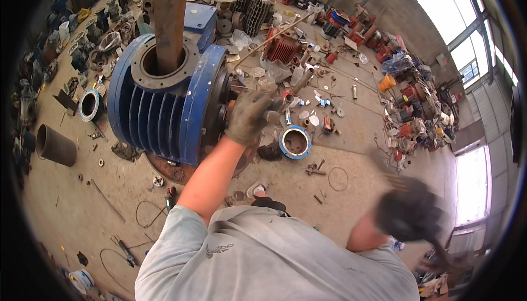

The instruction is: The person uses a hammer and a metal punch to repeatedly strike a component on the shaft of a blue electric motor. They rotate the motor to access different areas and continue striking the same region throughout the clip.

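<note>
Concrete workshop floor (351, 136) spreads under everything, littered with motor parts, loose bolts and wire loops, with tall windows (472, 43) curving along the right rim. A big blue finned motor housing (159, 103) sits left of centre on a rusty round plate (164, 169), its long axis running roughly left to right across the floor, its ribs running the same way. One thick rusty pipe (170, 15) rises upright out of the round flanged opening on the housing's top, toward the upper edge.

The left hand (247, 115), in a dirty grey glove, is stretched to the right end of the housing, its fingers curled around a short metal piece (277, 109) at the shaft end; what exactly it grips is hard to tell. The right hand (409, 213), in a dark glove, is raised at the lower right and badly blurred, closed around a dark handle (442, 251); the tool's head cannot be made out.

One blue end cover ring (295, 142) lies on the floor just right of the left hand, a second blue ring (89, 105) lies left of the housing, and one dark steel cylinder (55, 144) lies further left. Red motors (282, 48) crowd the far side.
</note>
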`<state>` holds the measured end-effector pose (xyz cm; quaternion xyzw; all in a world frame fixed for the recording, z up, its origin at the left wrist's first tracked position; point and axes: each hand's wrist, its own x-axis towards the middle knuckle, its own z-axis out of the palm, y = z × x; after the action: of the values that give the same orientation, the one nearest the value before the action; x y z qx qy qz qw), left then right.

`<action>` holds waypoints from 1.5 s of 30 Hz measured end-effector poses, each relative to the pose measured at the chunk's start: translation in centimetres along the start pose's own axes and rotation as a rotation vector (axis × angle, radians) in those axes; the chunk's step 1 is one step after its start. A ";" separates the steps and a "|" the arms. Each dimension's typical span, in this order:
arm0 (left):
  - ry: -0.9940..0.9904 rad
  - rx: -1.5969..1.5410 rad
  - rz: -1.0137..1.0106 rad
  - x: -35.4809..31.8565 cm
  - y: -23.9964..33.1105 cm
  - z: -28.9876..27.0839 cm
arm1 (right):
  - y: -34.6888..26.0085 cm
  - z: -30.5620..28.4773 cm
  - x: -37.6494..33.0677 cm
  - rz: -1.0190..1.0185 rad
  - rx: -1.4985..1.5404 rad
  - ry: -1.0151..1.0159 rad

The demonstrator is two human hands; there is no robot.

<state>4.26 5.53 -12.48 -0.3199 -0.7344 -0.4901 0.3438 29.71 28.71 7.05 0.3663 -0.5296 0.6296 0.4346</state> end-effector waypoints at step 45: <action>0.030 -0.021 0.186 2.6 2.7 1.9 | 2.0 -5.8 -22.2 1.397 -0.709 0.277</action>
<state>4.62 8.47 -9.52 -0.3830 -0.6912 -0.4683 0.3953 35.72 30.79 -15.04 -0.2924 -0.7466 0.5904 0.0918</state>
